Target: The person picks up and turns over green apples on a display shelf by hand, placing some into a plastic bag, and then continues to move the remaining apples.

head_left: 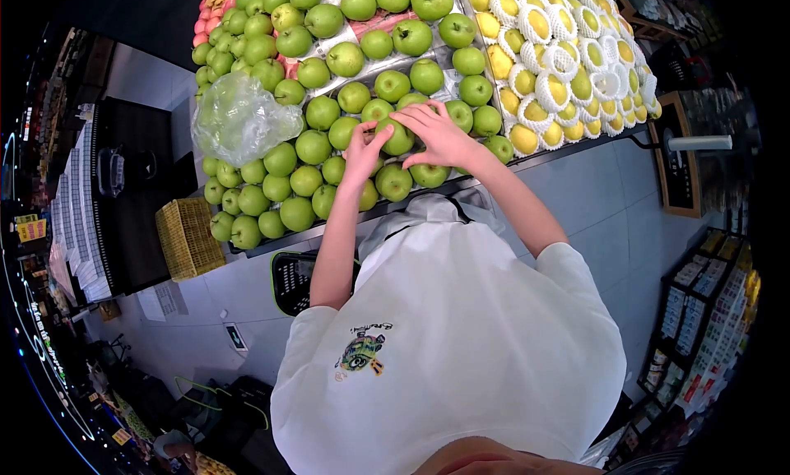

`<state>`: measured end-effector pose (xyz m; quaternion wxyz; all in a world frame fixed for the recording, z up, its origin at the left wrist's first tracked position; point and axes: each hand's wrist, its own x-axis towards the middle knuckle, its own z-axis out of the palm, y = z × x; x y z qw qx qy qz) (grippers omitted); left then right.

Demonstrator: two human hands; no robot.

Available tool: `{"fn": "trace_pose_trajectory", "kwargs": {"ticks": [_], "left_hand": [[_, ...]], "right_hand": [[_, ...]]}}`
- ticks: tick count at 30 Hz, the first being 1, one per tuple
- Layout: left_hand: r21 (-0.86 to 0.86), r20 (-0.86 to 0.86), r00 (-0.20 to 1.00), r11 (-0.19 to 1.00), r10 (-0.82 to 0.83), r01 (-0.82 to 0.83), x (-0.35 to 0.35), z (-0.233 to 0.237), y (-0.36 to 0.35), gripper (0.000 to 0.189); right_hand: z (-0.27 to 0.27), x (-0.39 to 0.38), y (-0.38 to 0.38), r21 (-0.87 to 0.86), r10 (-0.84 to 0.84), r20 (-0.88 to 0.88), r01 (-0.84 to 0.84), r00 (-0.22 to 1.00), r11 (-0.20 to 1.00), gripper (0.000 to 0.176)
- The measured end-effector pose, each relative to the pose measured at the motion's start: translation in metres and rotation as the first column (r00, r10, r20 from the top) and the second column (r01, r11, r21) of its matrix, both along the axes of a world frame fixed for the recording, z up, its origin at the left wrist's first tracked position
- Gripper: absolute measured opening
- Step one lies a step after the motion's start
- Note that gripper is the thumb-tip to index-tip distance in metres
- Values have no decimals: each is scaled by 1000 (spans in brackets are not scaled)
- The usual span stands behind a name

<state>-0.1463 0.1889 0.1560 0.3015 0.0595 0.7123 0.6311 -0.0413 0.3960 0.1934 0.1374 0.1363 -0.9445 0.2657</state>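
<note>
Holding one round green apple (397, 138) near the sloped fruit bench's (280, 243) front edge, the person pinches it with the left hand (362, 152) and spreads the right hand (436, 135) over it, likely against rolling.

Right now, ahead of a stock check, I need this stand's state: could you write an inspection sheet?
Surface: display stand, packed with fruit.
Job's things: green apples heaped; one apple under both hands.
Clutter: crumpled plastic bag on the apples; yellow basket beside the stand.
Hands: left hand and right hand touch that apple; grip unclear.
Cables: nothing seen.
Surroundings: netted yellow fruit alongside; shop shelves.
</note>
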Motion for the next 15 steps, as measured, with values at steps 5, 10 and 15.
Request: {"fn": "trace_pose_trajectory", "kwargs": {"ticks": [5,10,15], "left_hand": [[-355,-86,977,922,-194,152,0,31,-6,62],[-316,-188,966,942,-177,111,-7,7,-1,63],[-380,-267,939,919,-219,107,-3,17,-2,58]], "right_hand": [[-6,-6,-5,-43,18,8,-17,1000,999,87],[7,-8,-11,94,77,102,-87,992,992,82],[25,-19,-27,284,37,204,-95,978,954,73]]}}
